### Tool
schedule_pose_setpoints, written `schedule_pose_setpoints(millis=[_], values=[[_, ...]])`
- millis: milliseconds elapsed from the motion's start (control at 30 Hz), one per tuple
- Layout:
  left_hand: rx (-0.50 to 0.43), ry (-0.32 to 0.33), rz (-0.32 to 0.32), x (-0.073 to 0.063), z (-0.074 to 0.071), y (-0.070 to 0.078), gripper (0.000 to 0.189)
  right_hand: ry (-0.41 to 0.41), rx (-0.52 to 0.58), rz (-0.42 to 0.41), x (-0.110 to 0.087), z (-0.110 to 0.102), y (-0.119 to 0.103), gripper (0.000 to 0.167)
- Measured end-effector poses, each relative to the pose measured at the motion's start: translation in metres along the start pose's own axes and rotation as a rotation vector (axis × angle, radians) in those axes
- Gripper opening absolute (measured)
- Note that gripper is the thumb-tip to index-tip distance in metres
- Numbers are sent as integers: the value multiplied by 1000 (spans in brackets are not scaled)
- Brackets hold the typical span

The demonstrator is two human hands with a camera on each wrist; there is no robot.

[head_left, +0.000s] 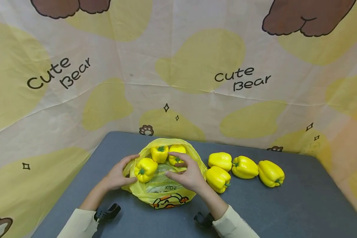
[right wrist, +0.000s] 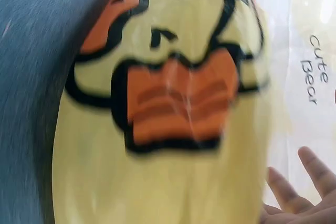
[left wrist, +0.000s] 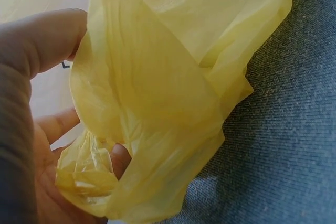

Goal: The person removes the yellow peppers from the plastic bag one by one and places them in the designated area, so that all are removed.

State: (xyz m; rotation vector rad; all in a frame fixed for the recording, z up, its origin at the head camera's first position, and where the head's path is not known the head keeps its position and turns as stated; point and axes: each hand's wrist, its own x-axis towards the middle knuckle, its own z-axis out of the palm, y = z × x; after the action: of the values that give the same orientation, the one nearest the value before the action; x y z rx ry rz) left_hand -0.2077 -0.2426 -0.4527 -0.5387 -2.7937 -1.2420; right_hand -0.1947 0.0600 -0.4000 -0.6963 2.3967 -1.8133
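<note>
A yellow plastic bag [head_left: 169,201] with an orange-and-black cartoon print stands with its mouth open and several yellow bell peppers inside. One bell pepper [head_left: 145,170] lies near its left rim, close to my left hand [head_left: 119,175]. That hand rests on the rim, thumb and fingers spread apart; a fingertip [left wrist: 121,160] shows through a fold of film in the left wrist view. My right hand [head_left: 188,173] is over the bag's right side with spread fingers and nothing in its grasp. It partly covers another bell pepper [head_left: 177,149].
Right of the bag, more bell peppers [head_left: 245,167] lie close together on the grey table [head_left: 273,211]. A printed cloth [head_left: 196,66] hangs behind the table. Both wrists wear black straps [head_left: 107,212].
</note>
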Motion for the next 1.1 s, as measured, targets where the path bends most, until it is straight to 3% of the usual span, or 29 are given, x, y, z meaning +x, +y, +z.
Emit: schedule_pose_setpoints(millis=[267, 500, 1100], values=[[-20, -3, -2, 0, 0, 3, 78, -77, -48, -74, 13, 32, 8, 59], [-5, -4, 5, -1, 0, 3, 77, -64, -116, -126, 21, 49, 15, 55], [6, 5, 27, 1, 0, 1, 77, -98, -233, 33, 37, 65, 26, 55]])
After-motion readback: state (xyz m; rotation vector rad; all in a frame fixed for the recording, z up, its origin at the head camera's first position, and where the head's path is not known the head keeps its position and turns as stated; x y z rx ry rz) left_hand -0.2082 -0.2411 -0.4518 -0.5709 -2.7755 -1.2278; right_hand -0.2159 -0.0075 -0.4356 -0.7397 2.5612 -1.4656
